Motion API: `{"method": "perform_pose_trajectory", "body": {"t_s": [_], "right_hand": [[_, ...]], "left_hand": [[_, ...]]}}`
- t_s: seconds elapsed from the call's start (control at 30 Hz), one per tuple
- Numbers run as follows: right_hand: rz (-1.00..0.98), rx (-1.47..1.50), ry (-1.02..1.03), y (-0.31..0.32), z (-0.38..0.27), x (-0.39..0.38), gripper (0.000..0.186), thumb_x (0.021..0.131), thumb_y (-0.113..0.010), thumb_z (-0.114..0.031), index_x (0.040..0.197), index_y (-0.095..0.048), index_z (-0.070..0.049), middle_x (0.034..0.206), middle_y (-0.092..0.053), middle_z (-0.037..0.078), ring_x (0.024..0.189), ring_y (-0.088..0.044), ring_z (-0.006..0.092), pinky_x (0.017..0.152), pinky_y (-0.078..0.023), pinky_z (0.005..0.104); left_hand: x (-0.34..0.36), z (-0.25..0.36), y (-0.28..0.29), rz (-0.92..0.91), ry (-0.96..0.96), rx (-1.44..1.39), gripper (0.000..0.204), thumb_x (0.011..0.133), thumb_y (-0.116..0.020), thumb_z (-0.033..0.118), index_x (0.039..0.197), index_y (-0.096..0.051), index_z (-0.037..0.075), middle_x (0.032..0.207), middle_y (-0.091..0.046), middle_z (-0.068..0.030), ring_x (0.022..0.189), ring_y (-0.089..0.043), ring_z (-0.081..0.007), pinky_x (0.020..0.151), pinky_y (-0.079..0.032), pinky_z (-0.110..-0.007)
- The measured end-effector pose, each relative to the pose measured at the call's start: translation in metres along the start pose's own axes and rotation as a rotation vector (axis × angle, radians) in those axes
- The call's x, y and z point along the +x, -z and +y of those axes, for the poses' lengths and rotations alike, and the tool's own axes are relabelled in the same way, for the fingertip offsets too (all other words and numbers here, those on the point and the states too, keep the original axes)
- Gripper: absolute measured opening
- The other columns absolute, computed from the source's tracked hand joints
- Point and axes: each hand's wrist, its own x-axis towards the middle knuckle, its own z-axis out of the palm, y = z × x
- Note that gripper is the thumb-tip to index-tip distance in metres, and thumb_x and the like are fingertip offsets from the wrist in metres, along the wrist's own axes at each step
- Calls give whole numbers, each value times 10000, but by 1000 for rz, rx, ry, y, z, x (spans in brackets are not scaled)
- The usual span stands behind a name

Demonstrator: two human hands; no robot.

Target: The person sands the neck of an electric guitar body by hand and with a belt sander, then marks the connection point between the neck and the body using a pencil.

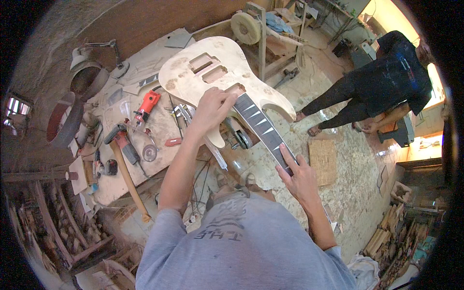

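A pale, unfinished electric guitar body with two routed cavities rests at the far edge of the workbench, part of it jutting past the bench. My left hand is closed at the body's neck pocket, fingers bent over the end of the guitar neck. That neck has a dark fingerboard with white pointed inlays and runs from the pocket toward me on the right. Farther down it, my right hand grips the neck, two fingers lying across the fingerboard. The underside of the neck and my right thumb are hidden.
On the workbench at left lie a red power tool, an angle grinder, a cordless tool and a desk lamp. A person in dark clothes stands at right. Wood offcuts are piled lower right.
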Motion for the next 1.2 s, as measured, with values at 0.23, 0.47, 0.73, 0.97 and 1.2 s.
{"method": "perform_pose_trajectory", "body": {"t_s": [0.23,0.47,0.73,0.97,1.2], "right_hand": [[-124,23,-13,1,9,9,696,899,-713,-364,1540,-442,-344,901,-633,200,665,-675,363,596,-566,466],[-290,195,4,9,21,28,747,904,-692,-359,1572,-358,-368,1009,-616,215,679,-683,389,595,-591,476],[-338,276,185,0,38,44,789,912,-666,-334,1603,-305,-214,949,-591,222,585,-652,320,494,-580,434],[-445,315,255,5,44,55,814,883,-714,-271,1588,-341,-110,910,-586,219,584,-624,270,495,-564,382],[-432,369,271,0,50,57,850,867,-728,-245,1599,-316,-112,852,-575,181,552,-592,269,471,-541,380]], "left_hand": [[30,12,-5,-130,153,147,343,806,-800,367,854,-756,31,774,-731,-146,711,-711,-294,679,-532,-395],[50,28,-6,-234,325,229,227,788,-823,235,799,-719,33,730,-706,-151,708,-696,-316,695,-524,-420],[67,38,-5,-359,397,335,159,769,-819,116,805,-701,16,708,-689,-138,659,-673,-260,665,-514,-389],[68,37,-7,-367,448,335,141,763,-811,88,799,-695,16,696,-681,-135,648,-667,-238,659,-510,-381],[70,43,-7,-376,461,349,177,758,-832,105,780,-681,16,680,-675,-133,646,-672,-280,640,-510,-388]]}}
